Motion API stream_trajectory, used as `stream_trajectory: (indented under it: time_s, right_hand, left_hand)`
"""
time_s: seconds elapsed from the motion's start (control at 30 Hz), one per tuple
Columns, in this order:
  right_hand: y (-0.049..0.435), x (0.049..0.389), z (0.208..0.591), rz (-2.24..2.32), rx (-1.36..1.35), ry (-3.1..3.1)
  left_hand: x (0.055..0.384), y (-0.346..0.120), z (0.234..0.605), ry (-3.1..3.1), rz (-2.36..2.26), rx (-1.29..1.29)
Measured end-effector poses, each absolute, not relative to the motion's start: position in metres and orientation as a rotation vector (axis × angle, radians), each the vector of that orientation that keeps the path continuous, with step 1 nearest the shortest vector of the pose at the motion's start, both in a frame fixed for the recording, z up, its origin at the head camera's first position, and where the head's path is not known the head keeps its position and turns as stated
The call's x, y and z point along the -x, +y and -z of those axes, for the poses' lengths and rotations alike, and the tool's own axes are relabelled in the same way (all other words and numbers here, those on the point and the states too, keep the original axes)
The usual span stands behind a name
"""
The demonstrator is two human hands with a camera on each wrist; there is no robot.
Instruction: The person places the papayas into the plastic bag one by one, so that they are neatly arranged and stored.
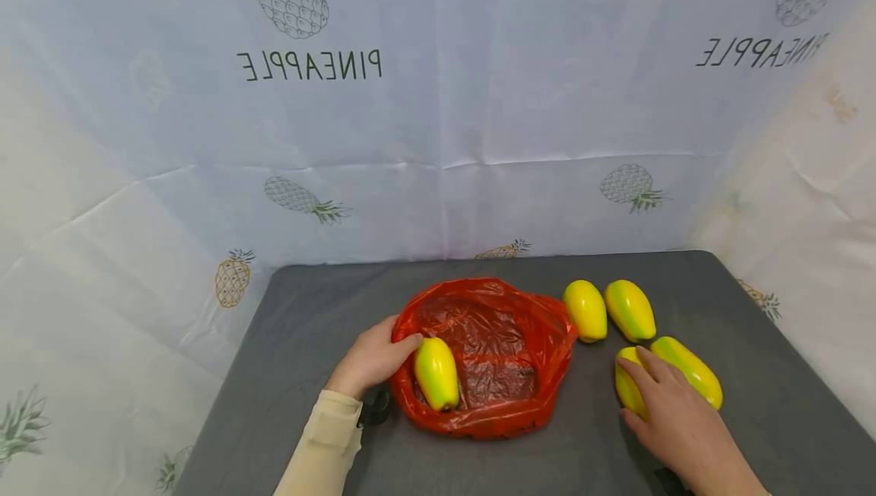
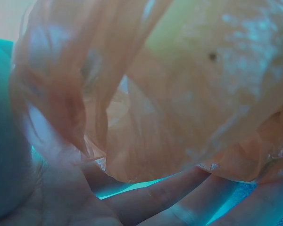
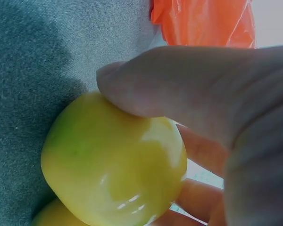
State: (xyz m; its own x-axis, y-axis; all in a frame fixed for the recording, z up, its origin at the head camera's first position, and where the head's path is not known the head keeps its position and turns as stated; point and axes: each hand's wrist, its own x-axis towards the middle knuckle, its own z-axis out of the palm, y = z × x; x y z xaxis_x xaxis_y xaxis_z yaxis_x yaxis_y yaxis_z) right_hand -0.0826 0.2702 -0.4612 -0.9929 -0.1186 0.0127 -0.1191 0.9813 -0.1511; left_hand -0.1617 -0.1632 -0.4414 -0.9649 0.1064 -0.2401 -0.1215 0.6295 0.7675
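A red plastic bag (image 1: 489, 359) lies wide-mouthed on the grey table, with one yellow-green papaya-like fruit (image 1: 436, 374) inside its left part. My left hand (image 1: 372, 359) grips the bag's left rim, thumb over the edge near that fruit. In the left wrist view the bag film (image 2: 151, 127) fills most of the picture, with fingers below it. On the right, my right hand (image 1: 674, 412) grips another such fruit (image 3: 113, 160); its thumb lies on one side and its fingers on the other. Part of this fruit is hidden by the hand in the head view.
Right beside the held fruit lies a similar one (image 1: 691, 374). Two more, a nearer-to-bag fruit (image 1: 585, 311) and its neighbour (image 1: 630, 310), lie farther back. A white cloth (image 1: 479, 123) with pineapple prints hangs behind the grey table (image 1: 328, 298).
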Motion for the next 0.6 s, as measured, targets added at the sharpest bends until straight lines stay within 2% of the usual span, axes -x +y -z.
stream_trajectory:
  time_s: [0.33,0.6]
  right_hand:
    - [0.265,0.082,0.457,-0.263,-0.193,-3.124]
    - [0.264,0.081,0.439,-0.32,-0.245,-3.071]
  left_hand:
    - [0.157,-0.167,0.443,2.567,-1.289,0.015]
    - [0.161,-0.163,0.442,2.583,-1.269,0.008]
